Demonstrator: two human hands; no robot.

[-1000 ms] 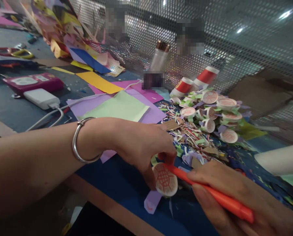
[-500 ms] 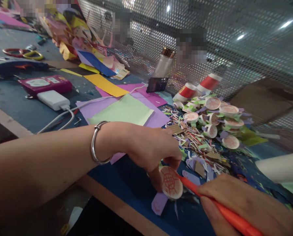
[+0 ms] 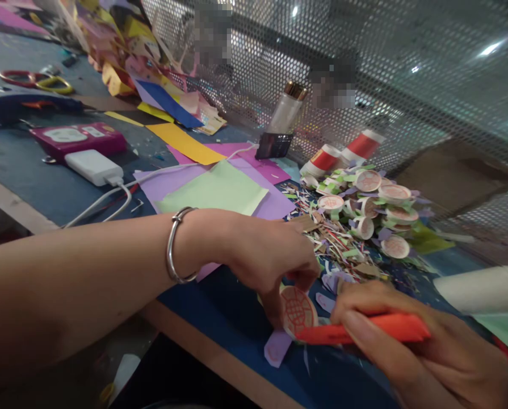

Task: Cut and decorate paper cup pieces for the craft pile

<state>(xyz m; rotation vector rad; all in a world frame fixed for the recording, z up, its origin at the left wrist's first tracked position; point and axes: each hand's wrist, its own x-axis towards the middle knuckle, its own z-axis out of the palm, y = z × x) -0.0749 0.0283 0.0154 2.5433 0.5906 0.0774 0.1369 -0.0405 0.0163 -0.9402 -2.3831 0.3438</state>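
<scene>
A small round paper disc (image 3: 298,311), white with a red lattice drawn on it, is pinched on edge between the thumb and fingers of the left hand (image 3: 265,257), just above the blue table surface (image 3: 219,315); a silver bangle (image 3: 175,245) is worn on that wrist. An orange marker (image 3: 364,329) is gripped by the right hand (image 3: 411,346), fingers closed round its barrel; the marker lies nearly level and its tip end is set against the lower edge of the disc (whether it actually touches cannot be told). A lilac paper scrap (image 3: 276,347) lies on the table just beneath the disc. Beyond the hands a litter of paper shreds (image 3: 336,244) is spread, and behind it a heap of similar marked discs (image 3: 379,201) is piled among green and purple scraps; two red-and-white tubes (image 3: 343,152) lie against the perforated metal screen (image 3: 407,68). To the left, a pale green sheet (image 3: 217,190) rests on purple paper, and a white charger (image 3: 93,166) with its cable is seen beside a magenta box (image 3: 77,138).
</scene>
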